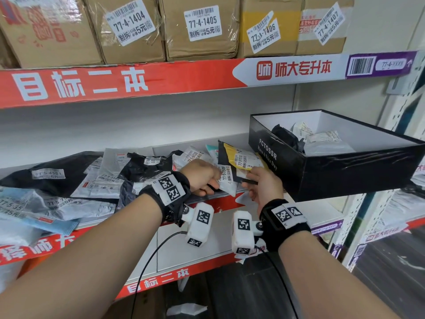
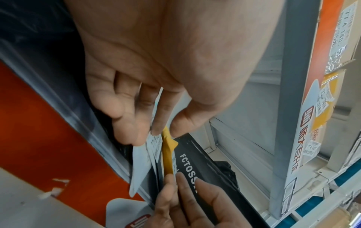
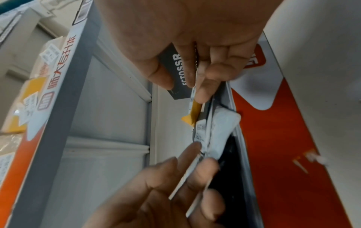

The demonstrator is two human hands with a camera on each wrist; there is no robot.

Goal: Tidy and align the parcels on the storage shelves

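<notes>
Bright even light, soft blur, bowed edges

Parcel pickup depot: coded shelves (image 1: 119, 85), labelled cartons (image 1: 202, 28), mailer bags (image 1: 57, 203).

A red and white banner (image 1: 119, 82) with large white characters runs along the upper shelf's front edge, ending in a purple barcode label (image 1: 380, 64). Dark flooring (image 1: 230, 293) lies below, crossed by a thin black cable (image 1: 147, 263).
</notes>
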